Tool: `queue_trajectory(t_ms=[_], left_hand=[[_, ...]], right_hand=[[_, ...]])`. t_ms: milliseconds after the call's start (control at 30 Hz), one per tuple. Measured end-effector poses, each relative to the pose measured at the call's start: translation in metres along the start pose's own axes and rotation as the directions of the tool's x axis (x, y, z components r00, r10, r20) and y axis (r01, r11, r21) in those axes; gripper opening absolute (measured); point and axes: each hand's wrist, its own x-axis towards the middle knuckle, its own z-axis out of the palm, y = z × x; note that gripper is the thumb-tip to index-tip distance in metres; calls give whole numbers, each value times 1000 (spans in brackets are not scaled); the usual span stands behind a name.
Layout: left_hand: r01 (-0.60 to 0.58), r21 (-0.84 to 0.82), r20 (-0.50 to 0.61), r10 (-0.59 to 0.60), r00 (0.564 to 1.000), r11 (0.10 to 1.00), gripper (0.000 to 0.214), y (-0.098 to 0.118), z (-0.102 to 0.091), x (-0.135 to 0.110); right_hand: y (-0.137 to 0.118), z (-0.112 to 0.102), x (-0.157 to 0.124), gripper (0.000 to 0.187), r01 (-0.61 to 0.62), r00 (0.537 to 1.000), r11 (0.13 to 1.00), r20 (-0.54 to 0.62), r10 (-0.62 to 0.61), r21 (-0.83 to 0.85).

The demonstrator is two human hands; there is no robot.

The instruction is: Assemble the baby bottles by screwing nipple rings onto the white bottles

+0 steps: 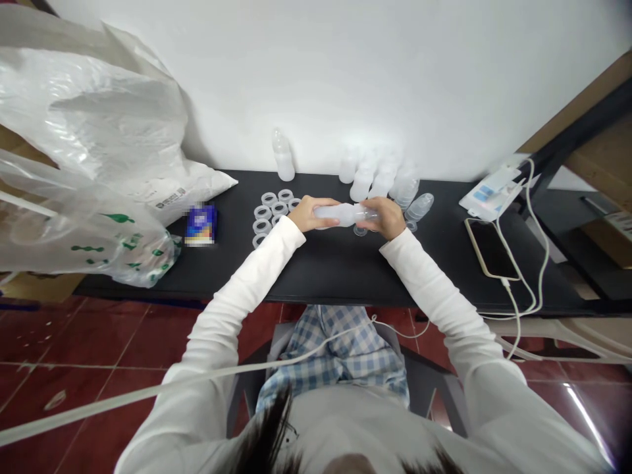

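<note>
I hold a frosted baby bottle (338, 214) sideways above the black table. My left hand (309, 214) is closed round its body. My right hand (388, 218) is wrapped round the clear cap (368, 215) at the other end; its fingertips are partly hidden. Several white screw rings (262, 212) lie in rows beside my left hand. Behind my right hand several frosted bottles (362, 182) stand near the wall, with clear caps (407, 191) to their right. Small clear round pieces (361, 231) lie below the right hand. One capped bottle (283, 158) stands upright at the back.
Large plastic bags (93, 125) bulge over the table's left end, with a blue packet (201, 224) beside them. On the right, a phone (491, 248) lies with a white cable (542, 270) plugged in, near white packets (494, 192). Another cord (197, 377) crosses my lap.
</note>
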Motion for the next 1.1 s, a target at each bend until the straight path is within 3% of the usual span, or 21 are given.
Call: queue_trajectory(t_ms=[100,267,367,433,500,567,633,700,800,867,967,1033,1100], left_hand=[[135,-137,105,-121,987,981,53,7,-13,3],[385,-269,303,-302,904,883,51,0,-30,-2],[433,-321,301,-343,890,842,59,-12,-34,-3],[355,-347,158,-318,935,868,63,-18,-32,0],[192,-296,-80,-224,971,936,68,-18,-25,2],[37,-93,-290,-63,955,995,69,-14,-15,3],[-31,194,-376,103,921,980,66,-11,-5,1],[-35,431,-349,202,915,902,62,-13,4,-2],[-65,622,-278,297,913,780,50,-26,12,-2],[-124,683,-230,373,899,719,35,-36,15,1],[-223,706,-150,449,881,672,25,-42,18,6],[-257,673,-133,456,880,694,29,-39,17,6],[-265,588,-158,430,889,764,46,-32,15,4]], right_hand=[[1,-2,1,50,108,992,994,66,-107,-10],[9,0,0,31,213,957,977,199,-211,11],[16,1,-3,30,173,976,985,136,-171,-3],[14,2,-3,32,111,994,993,17,-110,-39],[5,3,-2,28,55,994,998,-90,-58,-37],[-8,6,0,36,-7,982,998,-189,17,56],[-21,9,1,50,-96,953,971,-262,154,220],[-31,11,3,55,-206,907,894,-264,327,398],[-39,11,9,52,-346,814,695,-168,557,630],[-41,8,15,55,-427,754,539,-43,656,727],[-39,0,21,61,-564,708,367,205,675,740],[-36,-6,22,59,-621,710,371,295,639,690],[-34,-10,21,56,-588,764,498,236,600,637]])
